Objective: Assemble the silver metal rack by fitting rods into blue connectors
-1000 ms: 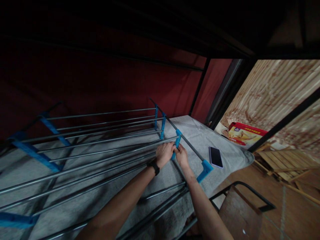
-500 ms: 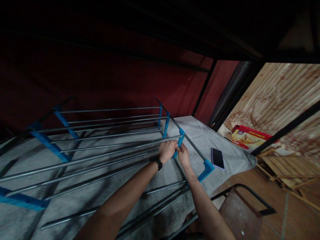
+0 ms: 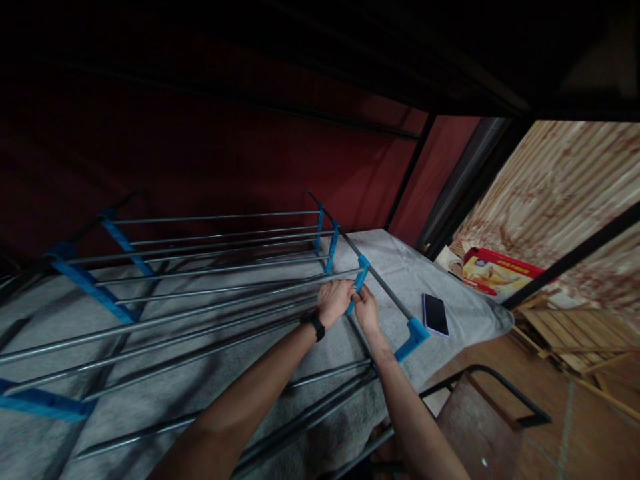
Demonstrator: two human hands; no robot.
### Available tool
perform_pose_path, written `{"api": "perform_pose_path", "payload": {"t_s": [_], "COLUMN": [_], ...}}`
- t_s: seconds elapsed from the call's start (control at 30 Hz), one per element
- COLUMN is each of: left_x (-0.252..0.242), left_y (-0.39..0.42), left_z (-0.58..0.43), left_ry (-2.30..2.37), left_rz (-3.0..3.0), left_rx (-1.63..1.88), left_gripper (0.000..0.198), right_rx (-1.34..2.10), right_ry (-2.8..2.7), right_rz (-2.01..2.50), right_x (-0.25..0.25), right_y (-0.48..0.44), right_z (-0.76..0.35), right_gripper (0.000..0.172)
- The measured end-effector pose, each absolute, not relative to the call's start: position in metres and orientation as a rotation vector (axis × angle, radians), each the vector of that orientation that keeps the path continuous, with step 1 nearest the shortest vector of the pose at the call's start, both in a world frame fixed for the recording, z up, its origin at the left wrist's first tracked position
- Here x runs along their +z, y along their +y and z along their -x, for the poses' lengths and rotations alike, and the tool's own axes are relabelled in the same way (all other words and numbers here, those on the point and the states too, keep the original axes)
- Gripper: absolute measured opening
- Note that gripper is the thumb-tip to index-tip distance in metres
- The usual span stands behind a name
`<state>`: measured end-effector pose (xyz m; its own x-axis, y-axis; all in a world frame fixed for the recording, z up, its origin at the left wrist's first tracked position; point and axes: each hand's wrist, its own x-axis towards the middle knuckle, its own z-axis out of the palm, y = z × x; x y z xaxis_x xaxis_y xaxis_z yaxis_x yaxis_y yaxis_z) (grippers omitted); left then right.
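Note:
A rack of grey metal tubes [image 3: 210,290] and blue plastic connectors lies across a grey cloth. My left hand [image 3: 334,300], with a black band on its wrist, is closed at the right end of the tubes, against a blue connector [image 3: 363,264]. From the other side my right hand [image 3: 365,309] grips the same connector, its fingers bent round the lower part. The fingertips of both hands nearly meet there, and what lies between them is partly hidden. Nearer me, a blue corner piece [image 3: 413,339] sits on the end of the side tube.
A phone [image 3: 435,315] lies on the cloth [image 3: 465,327] right of the rack. Beyond the table are a red and yellow box [image 3: 500,272], a folded wooden piece [image 3: 575,337] and a chair [image 3: 480,420]. A dark red wall [image 3: 225,160] stands behind the rack.
The view has shifted very slightly. Both hands remain at the same blue connector, with hardly any visible movement.

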<state>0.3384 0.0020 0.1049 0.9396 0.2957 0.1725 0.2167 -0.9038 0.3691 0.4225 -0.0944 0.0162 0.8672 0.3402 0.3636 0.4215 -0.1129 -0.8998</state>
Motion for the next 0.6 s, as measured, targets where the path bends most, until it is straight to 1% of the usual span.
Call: {"api": "perform_pose_path", "payload": {"t_s": [0.23,0.33,0.43,0.5,0.6], "left_x": [0.108,0.103,0.081,0.058,0.023], "left_y": [-0.003,-0.013,-0.019,-0.012,0.023], "left_z": [-0.338,-0.31,-0.261,-0.224,-0.162], "left_ry": [0.303,0.196,-0.01,0.082,0.549], "left_rz": [-2.723,-2.753,-2.764,-2.684,-2.31], "left_rx": [0.424,0.548,0.64,0.61,0.639], "left_gripper": [0.028,0.039,0.034,0.028,0.022], "right_rx": [-0.085,-0.064,-0.035,0.0,0.06], "right_ry": [-0.598,-0.597,-0.572,-0.552,-0.51], "right_rz": [1.72,1.686,1.679,1.692,1.692], "right_x": [0.012,0.007,0.0,-0.007,-0.017], "right_y": [-0.095,-0.099,-0.101,-0.101,-0.104], "right_z": [-0.424,-0.423,-0.426,-0.431,-0.434], "right_gripper": [0.029,0.028,0.028,0.03,0.036]}}
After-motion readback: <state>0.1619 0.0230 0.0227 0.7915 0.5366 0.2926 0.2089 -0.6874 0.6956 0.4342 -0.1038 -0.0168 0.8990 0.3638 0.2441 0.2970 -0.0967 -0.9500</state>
